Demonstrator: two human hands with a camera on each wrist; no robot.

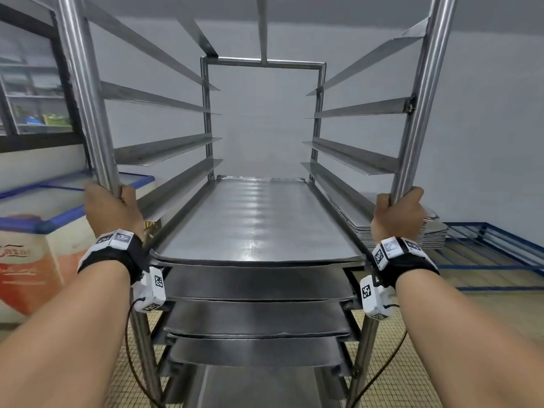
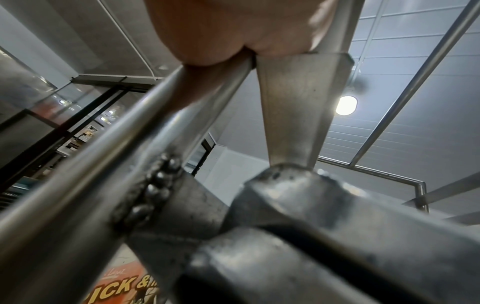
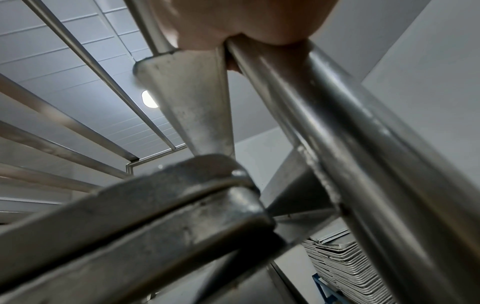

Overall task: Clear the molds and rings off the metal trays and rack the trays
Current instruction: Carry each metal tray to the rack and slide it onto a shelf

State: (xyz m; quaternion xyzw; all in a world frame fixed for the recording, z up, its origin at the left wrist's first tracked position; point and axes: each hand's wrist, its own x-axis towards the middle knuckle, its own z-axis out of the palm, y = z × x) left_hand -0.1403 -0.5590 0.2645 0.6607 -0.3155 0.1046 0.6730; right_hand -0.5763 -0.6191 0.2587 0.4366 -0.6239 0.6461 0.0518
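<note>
Head view, hands: the left hand (image 1: 113,209) is wrapped around the left front upright (image 1: 85,92) of the tall stainless-steel tray rack (image 1: 263,64); the right hand (image 1: 397,214) is wrapped around the right front upright (image 1: 424,95).
Head view, rack contents: the flat bare metal top tray (image 1: 259,222) sits fully in on its runners at the centre of the picture; below it, toward 6 o'clock, three more racked trays (image 1: 259,282) show their front edges, and a further metal surface lies under those.
Head view, open slots: the pairs of angled side runners (image 1: 164,151) above the top tray hold nothing.
Head view, surroundings: at 3 o'clock a stack of flat grey metal trays (image 1: 435,231) rests on a low blue metal frame (image 1: 485,245); at 9 o'clock stands a chest freezer with a blue-rimmed glass lid (image 1: 44,207).
Left wrist view: the left hand (image 2: 233,30), at 12 o'clock, grips the round steel upright (image 2: 116,154); the rounded corner of a racked tray (image 2: 298,195) lies at 5 o'clock.
Right wrist view: the right hand (image 3: 241,20), at 12 o'clock, grips the upright (image 3: 337,133); a tray's corner (image 3: 207,185) sits at the centre, and the tray stack (image 3: 345,267) shows at 5 o'clock.
Progress: no molds or rings appear on any tray in view, and several trays are racked, so the clearing looks largely done.
Left to do: whether the stacked trays belong to this task cannot be told; the two-handed hold suggests the rack itself is about to be moved.
</note>
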